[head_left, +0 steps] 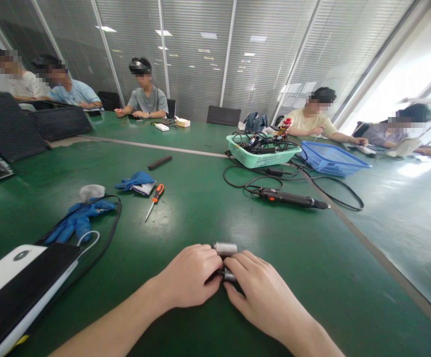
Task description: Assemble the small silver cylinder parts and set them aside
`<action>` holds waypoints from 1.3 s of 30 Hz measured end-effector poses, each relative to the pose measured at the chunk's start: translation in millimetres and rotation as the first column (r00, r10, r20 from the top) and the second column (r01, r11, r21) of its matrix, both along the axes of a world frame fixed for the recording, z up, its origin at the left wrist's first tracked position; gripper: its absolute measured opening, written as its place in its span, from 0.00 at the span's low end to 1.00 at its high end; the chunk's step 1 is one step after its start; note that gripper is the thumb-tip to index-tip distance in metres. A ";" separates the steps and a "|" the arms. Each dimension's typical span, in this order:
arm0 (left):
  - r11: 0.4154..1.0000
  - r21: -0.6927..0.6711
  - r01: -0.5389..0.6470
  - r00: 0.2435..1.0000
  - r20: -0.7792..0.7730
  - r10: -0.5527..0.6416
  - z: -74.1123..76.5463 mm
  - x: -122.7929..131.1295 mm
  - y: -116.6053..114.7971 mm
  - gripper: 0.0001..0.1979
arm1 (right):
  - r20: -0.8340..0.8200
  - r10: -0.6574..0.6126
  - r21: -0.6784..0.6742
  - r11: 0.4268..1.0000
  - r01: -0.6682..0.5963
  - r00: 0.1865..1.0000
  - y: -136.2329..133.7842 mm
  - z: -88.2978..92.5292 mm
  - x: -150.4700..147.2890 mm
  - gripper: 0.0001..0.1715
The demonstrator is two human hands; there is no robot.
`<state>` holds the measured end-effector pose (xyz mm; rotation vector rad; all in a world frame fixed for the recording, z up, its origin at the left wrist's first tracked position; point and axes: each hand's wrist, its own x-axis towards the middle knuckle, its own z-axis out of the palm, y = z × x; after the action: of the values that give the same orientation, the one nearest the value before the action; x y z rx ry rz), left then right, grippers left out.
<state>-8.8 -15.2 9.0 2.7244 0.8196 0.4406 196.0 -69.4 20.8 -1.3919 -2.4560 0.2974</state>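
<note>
In the lower middle of the head view my two hands meet just above the green table. A silver metal cylinder lies sideways at the far side of my fingertips. Nearer to me is a second metal cylinder, darker and partly covered by the fingers. My right hand is closed around this nearer cylinder with thumb and fingers. The fingers of my left hand are curled in a pinch at its left end; what they grip is mostly hidden. Whether the two cylinders are joined cannot be seen.
Beyond my hands lie an orange-handled screwdriver, blue gloves, a dark bar and a corded electric screwdriver. A green basket of cables stands beside a blue basket. A white-and-black device fills the left. Several people sit around.
</note>
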 end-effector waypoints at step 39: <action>1.000 -0.020 0.018 1.000 0.019 -0.018 0.8 -1.1 -0.1 0.01 | -0.068 -0.041 -0.035 0.999 0.038 0.997 -0.2 -1.0 0.2 0.08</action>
<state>-9.9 -15.4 9.9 2.7030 0.7895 0.4513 196.2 -69.6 19.7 -1.4178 -2.3757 0.3724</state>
